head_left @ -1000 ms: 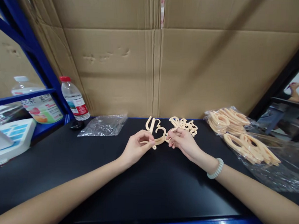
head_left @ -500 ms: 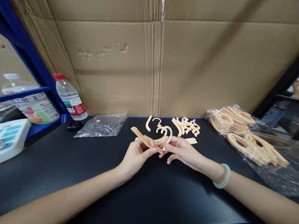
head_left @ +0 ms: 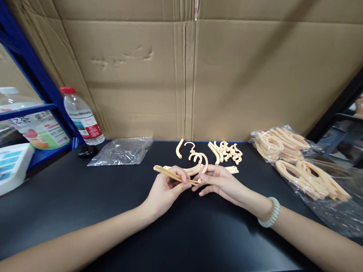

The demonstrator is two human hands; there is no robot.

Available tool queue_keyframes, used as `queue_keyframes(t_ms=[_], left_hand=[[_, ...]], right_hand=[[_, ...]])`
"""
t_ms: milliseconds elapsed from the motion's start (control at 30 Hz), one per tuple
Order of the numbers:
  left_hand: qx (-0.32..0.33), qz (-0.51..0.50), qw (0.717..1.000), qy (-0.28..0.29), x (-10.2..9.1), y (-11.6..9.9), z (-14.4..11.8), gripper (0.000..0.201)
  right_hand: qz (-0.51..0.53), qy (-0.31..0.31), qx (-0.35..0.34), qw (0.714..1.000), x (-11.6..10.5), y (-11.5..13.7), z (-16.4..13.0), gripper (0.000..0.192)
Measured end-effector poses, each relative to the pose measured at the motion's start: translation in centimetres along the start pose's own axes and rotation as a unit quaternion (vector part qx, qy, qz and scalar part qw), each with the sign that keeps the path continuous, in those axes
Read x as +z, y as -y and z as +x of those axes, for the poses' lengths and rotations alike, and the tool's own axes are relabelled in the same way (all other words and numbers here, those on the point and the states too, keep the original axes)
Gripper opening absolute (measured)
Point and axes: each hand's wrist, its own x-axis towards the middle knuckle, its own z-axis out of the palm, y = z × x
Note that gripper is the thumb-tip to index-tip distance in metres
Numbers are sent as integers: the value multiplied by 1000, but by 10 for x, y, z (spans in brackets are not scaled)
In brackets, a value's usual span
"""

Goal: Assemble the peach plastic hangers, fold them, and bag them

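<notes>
My left hand (head_left: 166, 190) pinches a beige plastic hanger arm (head_left: 168, 172), whose free end points left. In my right hand (head_left: 220, 181) is a curved beige hanger hook (head_left: 204, 163), gripped near its base. The arm's inner end and the hook's base meet between my fingertips; whether they are joined cannot be made out. Just behind my hands lie more beige hanger pieces, partly hidden. Farther back are a single hanger arm (head_left: 179, 148), a loose hook (head_left: 190, 146), a few stacked arms (head_left: 215, 153) and a heap of hooks (head_left: 230, 151).
Clear bags of beige hanger parts (head_left: 310, 177) lie on the right of the black table (head_left: 177, 240). At the left are an empty plastic bag (head_left: 120, 151), a red-capped water bottle (head_left: 83, 117) and a white device with blue keys (head_left: 7, 168). Cardboard (head_left: 127, 69) stands behind.
The hanger arm in my left hand has tipped down, its free end lower and slightly farther left. My right hand keeps its grip on the hook. The view has shifted slightly.
</notes>
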Motion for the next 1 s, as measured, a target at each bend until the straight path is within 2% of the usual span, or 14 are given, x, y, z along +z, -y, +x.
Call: queue_keyframes(t_ms=[500,1000], left_hand=[[-5,56,998,-6,0,0,-1,17],[-39,27,999,-10,4,0,-2,19]], right_hand=[[-22,-1,-11,1000,1,-4,2,30],[-78,-84,-58,992,8,-14,7,31]])
